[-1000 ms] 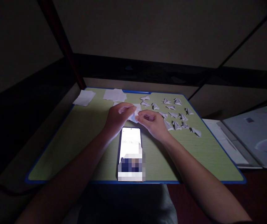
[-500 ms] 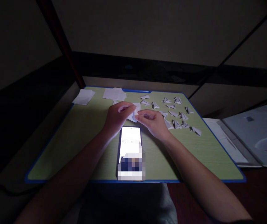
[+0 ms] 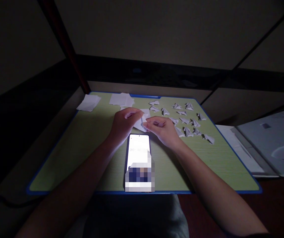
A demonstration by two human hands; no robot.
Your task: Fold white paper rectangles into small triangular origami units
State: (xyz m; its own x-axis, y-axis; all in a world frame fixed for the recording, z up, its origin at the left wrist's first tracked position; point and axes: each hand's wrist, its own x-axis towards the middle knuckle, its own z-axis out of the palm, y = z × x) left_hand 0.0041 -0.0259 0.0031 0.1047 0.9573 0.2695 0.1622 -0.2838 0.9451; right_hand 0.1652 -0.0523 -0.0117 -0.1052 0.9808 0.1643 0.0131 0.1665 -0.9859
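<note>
Between my two hands, just above the table, is a small white sheet of paper [image 3: 139, 125] with a fold in it. My left hand [image 3: 125, 123] pinches it at its upper left, thumb and fingertips together. From the other side my right hand [image 3: 163, 129] grips the right edge between thumb and forefinger. Part of the sheet is hidden behind the fingers. Right below the hands lies a lit phone [image 3: 139, 147] with a timer on its screen. Close by on the right are several folded paper pieces [image 3: 187, 132], pointed in shape.
A stack of white paper sheets [image 3: 119, 99] lies at the back of the green table [image 3: 69, 155]. Another stack of paper [image 3: 89, 102] sits at the back left corner, over the blue edge. Beyond the right edge is a pale open box [image 3: 268, 142].
The paper between my hands has shifted slightly, and more of its lower left part shows. My hands have barely moved.
</note>
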